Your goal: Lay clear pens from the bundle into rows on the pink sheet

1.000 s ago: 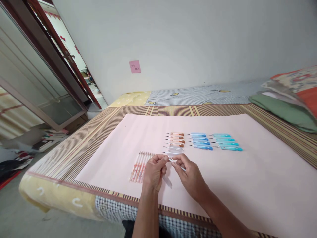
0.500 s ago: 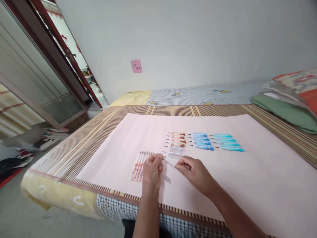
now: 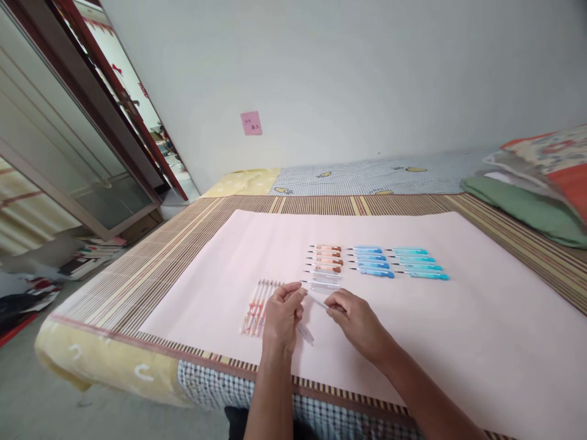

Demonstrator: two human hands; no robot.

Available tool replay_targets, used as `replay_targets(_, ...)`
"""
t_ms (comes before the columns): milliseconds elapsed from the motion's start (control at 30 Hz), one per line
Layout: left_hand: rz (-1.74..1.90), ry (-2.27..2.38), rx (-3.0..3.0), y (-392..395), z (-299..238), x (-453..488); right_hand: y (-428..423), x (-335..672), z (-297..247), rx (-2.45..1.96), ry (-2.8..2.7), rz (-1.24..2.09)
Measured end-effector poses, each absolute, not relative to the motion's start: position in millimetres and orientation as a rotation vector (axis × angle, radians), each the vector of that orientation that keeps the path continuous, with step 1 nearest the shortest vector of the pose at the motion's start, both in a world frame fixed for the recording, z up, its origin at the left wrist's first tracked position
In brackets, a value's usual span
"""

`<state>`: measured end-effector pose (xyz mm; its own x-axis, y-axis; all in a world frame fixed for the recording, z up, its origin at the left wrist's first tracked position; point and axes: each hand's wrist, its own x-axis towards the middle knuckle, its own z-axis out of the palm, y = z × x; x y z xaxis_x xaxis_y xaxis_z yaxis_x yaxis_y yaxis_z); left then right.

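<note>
My left hand (image 3: 283, 308) and my right hand (image 3: 351, 311) are held above the pink paper, both closed. Between them runs a slim white pen (image 3: 317, 300), slanting down to the right. My left fingertips pinch its upper end, and my right thumb and fingers grip the lower end. Whether it is a whole pen or a part of one, I cannot tell. A clear pen part (image 3: 306, 333) shows beside my left wrist. Partly behind my left hand lie several white pens with reddish patterns (image 3: 254, 311). Clear pens (image 3: 323, 286) are just beyond my fingers.
Rows of brown pens (image 3: 331, 261), blue pens (image 3: 373, 266) and teal pens (image 3: 424, 267) lie on the pink paper (image 3: 206, 263). Under it is a striped mat (image 3: 183, 232) on a bed. Folded bedding (image 3: 527, 208) sits at the right. A pink note (image 3: 251, 123) is on the wall.
My right hand has shifted slightly left, closer to my left hand. Less of the white pen shows between them, and its exposed part looks greyer. The laid-out pens have stayed in place.
</note>
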<state>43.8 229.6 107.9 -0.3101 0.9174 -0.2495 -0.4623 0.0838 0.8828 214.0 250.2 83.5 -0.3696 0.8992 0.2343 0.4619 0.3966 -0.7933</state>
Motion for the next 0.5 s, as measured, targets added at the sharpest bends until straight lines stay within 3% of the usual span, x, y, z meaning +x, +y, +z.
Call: replay_targets(500,1.619,1.037,0.322,222,123,15,259,215,58,-1.528,-2.278,0.218)
